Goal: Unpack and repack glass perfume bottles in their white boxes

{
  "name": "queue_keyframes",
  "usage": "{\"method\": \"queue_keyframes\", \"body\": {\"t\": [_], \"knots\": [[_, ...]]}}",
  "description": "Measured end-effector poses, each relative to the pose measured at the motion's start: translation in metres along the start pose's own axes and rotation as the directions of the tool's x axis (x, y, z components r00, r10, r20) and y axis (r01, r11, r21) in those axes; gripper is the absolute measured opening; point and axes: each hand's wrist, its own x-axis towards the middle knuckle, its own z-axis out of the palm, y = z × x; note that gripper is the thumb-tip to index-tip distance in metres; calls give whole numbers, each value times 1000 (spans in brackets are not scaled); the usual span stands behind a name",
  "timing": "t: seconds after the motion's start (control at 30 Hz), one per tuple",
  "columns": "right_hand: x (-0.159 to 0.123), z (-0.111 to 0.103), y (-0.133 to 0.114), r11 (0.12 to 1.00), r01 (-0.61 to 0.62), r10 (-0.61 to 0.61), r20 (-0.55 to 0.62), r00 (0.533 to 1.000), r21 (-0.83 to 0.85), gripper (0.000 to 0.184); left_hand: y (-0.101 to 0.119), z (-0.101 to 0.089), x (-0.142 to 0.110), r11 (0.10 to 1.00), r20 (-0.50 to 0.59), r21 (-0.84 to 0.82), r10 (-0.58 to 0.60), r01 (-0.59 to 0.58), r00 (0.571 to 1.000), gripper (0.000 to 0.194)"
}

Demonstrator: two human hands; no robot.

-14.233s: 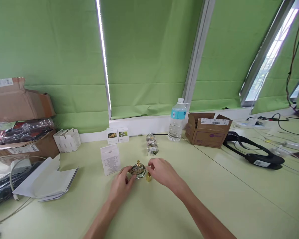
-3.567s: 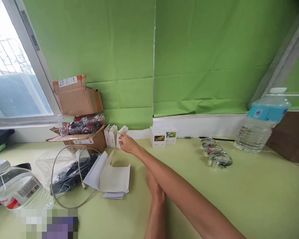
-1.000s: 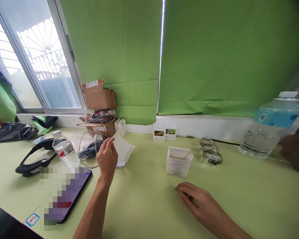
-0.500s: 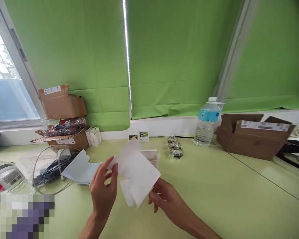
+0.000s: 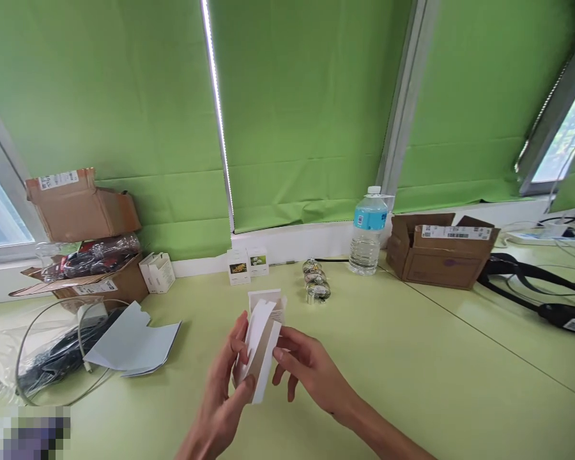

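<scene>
In front of me is a small white paper box (image 5: pixel 269 364), partly folded into shape, its long side and grey-brown inside facing up. My left hand (image 5: pixel 225 383) grips it from the left, thumb near its lower end and fingers along the far side. My right hand (image 5: pixel 311 367) pinches its right edge between thumb and index finger, the other fingers curled loosely. Just behind the held box, partly hidden by it, a white open tray (image 5: pixel 280 306) with a stack of pale cards or sheets stands on the table.
White sheets of card (image 5: pixel 134 342) lie at left, beside a bagged black cable (image 5: pixel 71 348). Two small picture boxes (image 5: pixel 239 267), shiny round tins (image 5: pixel 316 281) and a water bottle (image 5: pixel 365 239) stand behind. Brown cartons (image 5: pixel 441 255) and a black strap (image 5: pixel 531 294) are at right.
The flat white sheet has been folded into a narrow box shape and turned upward. Both hands have come closer together around it. The view has swung to the right.
</scene>
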Motion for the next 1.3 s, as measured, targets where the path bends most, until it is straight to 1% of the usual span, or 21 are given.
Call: {"method": "queue_keyframes", "body": {"t": [0.07,0.13,0.23,0.3,0.37,0.4,0.43,0.47,0.53,0.6,0.67,0.73,0.8,0.9,0.97,1.07,1.1,1.13,1.23,1.3], "knots": [[0,0,0,1000,-4,4,5,1000,8,52,3,2,1,999,51,-45,-20,22,998,17],[0,0,-1,1000,-9,9,0,1000,6,53,6,4,2,998,67,-60,-33,37,997,21],[0,-1,-3,1000,-22,22,-6,1000,-14,52,7,8,3,996,12,-64,-60,61,998,25],[0,-3,-4,999,-21,21,-7,1000,-34,50,4,10,5,994,-31,-79,-74,71,997,23],[0,-5,-4,998,-16,15,-8,1000,-53,47,0,13,6,990,-44,-114,-84,79,995,20],[1,-6,-3,998,-16,15,-11,1000,-60,45,-2,14,7,988,-45,-130,-89,83,995,23],[1,-8,-2,998,-17,16,-13,1000,-66,44,-3,14,7,987,-46,-138,-91,84,995,33],[2,-9,-1,997,-17,16,-13,1000,-72,43,-4,15,8,988,-46,-135,-89,82,995,48],[3,-11,2,996,-16,16,-4,1000,-82,43,-5,16,8,992,-35,-105,-78,74,996,75],[4,-13,3,994,-19,21,13,1000,-103,44,-5,17,7,994,-23,-65,-85,83,996,89],[3,-13,1,989,-29,31,15,999,-142,44,-5,20,5,994,-49,-9,-112,112,992,94],[1,-12,-2,976,-23,25,5,1000,-217,43,-6,25,3,991,-112,53,-117,123,987,95],[-2,-8,-7,947,7,-12,-15,1000,-322,45,-10,30,0,988,-178,122,-77,100,981,93],[-5,-1,-11,882,33,-81,-84,993,-469,47,-19,36,-4,964,-238,255,-11,73,971,89],[-6,0,-11,862,17,-88,-118,989,-507,43,-24,36,-6,941,-249,329,4,81,968,94],[-4,-6,-9,861,-1,-64,-111,992,-509,41,-26,31,-6,937,-215,335,-31,104,976,107],[-3,-10,-9,859,-6,-57,-107,993,-512,43,-25,28,-5,941,-200,318,-54,117,978,106],[-2,-14,-9,855,-8,-51,-99,994,-519,46,-23,24,-3,944,-179,302,-80,132,981,99],[0,-29,-8,850,-11,-3,-27,1000,-527,46,-17,13,5,948,-97,271,-145,167,985,67],[2,-36,-6,859,-8,30,35,999,-512,43,-14,7,10,951,-53,255,-165,173,985,52]]}}
